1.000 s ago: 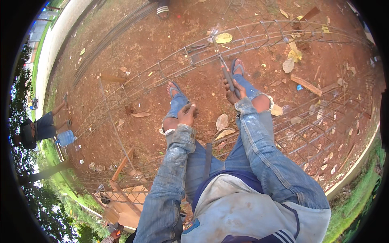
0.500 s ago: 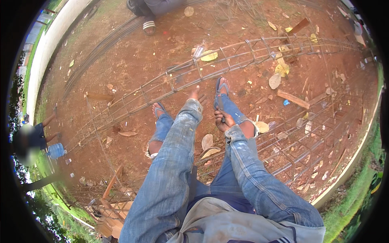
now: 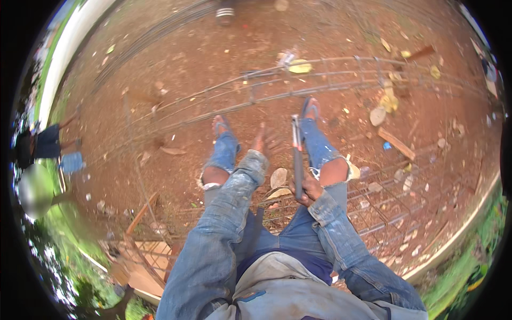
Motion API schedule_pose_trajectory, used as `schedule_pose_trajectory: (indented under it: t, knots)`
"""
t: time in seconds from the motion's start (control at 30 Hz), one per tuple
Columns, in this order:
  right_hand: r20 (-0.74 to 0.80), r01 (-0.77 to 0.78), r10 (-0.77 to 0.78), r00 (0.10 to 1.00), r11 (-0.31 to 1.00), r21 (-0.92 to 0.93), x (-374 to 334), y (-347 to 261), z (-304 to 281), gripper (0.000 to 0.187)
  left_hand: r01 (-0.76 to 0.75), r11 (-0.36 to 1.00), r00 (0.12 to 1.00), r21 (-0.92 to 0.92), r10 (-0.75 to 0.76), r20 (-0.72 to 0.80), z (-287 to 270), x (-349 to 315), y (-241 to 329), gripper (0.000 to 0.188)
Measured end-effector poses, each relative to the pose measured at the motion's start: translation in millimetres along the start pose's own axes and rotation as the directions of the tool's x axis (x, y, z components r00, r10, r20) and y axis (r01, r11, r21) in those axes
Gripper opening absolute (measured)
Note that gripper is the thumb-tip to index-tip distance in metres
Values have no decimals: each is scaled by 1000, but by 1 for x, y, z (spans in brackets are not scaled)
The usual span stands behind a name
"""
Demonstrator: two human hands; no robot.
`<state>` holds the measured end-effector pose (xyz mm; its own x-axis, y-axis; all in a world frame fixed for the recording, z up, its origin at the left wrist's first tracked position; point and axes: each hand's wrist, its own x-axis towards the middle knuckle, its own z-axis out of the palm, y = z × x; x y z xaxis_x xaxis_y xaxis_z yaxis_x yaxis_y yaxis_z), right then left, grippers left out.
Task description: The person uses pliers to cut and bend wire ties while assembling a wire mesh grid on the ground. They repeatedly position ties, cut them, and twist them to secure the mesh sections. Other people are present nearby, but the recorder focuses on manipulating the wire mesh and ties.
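My right hand (image 3: 308, 190) grips a pair of long pliers (image 3: 297, 154) by the dark handles. The pliers point away from me, with orange-red on the handles and a metal head at the far end, too blurred to tell exactly. To their left my left hand (image 3: 264, 140) hovers over the red soil with its fingers spread and holds nothing. Beyond both hands a long cage of steel bars (image 3: 256, 98), tied with square stirrups, runs across the ground. My sandalled feet rest just on the near side of it.
Another steel cage (image 3: 389, 213) lies to my right and behind my legs. A wooden block (image 3: 396, 143), yellow leaves (image 3: 300, 66) and dry leaves dot the soil. Loose bars (image 3: 154, 37) stretch along the far left. Beside a person at the left stands a blue water bottle (image 3: 71, 162).
My right hand has come nearer to my body, and the pliers now stand out in full view. My left hand has drawn back slightly from the steel cage. The whole view has shifted.
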<state>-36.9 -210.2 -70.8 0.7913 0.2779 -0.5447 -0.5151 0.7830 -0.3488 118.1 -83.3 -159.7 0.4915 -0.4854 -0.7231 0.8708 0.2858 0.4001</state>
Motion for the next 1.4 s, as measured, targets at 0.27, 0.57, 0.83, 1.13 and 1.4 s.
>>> schedule_pose_trajectory:
  t: [0.27,0.57,0.83,1.13,1.4]
  knots:
    - [122,59,-29,992,966,-252,-50,73,19,44,-394,918,916,54,387,103,23,-173,29,37]
    - [161,-26,157,974,789,-614,-73,110,63,47,-629,756,752,183,651,-106,-12,-280,-33,19]
    - [378,541,-476,794,270,-796,-63,131,79,49,-740,664,665,108,746,-25,-14,-292,-28,16]
    - [585,594,-397,707,-115,-796,-59,137,56,34,-781,427,460,457,887,-43,7,-318,-42,13]
    - [667,452,-525,529,-491,-745,-87,139,87,62,-692,581,649,428,761,17,8,-358,-28,12]
